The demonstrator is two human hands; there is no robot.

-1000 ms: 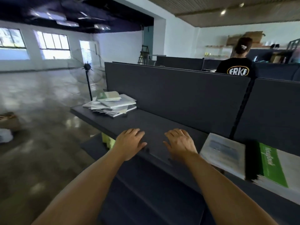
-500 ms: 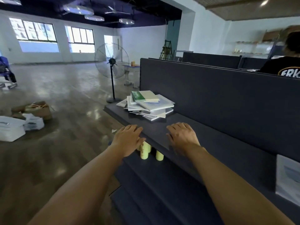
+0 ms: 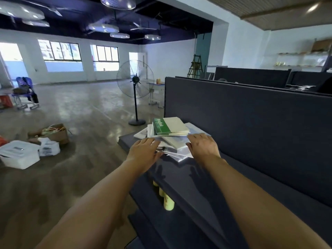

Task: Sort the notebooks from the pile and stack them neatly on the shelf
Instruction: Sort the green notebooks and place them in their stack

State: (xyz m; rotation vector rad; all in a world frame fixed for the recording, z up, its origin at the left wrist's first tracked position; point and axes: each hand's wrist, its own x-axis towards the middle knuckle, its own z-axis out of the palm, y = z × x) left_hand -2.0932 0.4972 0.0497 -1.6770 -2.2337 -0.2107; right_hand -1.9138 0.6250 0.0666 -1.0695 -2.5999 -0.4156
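Note:
An untidy pile of notebooks (image 3: 172, 139) lies at the left end of the dark shelf (image 3: 201, 178). The top one is a green and white notebook (image 3: 169, 125); grey and white ones splay out beneath it. My left hand (image 3: 143, 150) reaches the pile's near left side, fingers fairly straight and touching the lower books. On the pile's near right edge sits my right hand (image 3: 203, 146), fingers extended over the white covers. Neither hand visibly grips anything.
A tall dark partition (image 3: 251, 119) backs the shelf. Yellow cylinders (image 3: 168, 202) stand on a lower shelf level. A standing fan (image 3: 135, 81) is behind the pile. On the floor at left are a white box (image 3: 18, 153), bags and a cardboard box (image 3: 57, 132).
My view swung left along the shelf and both hands moved forward from the bare shelf top to the notebook pile, now touching its near edges.

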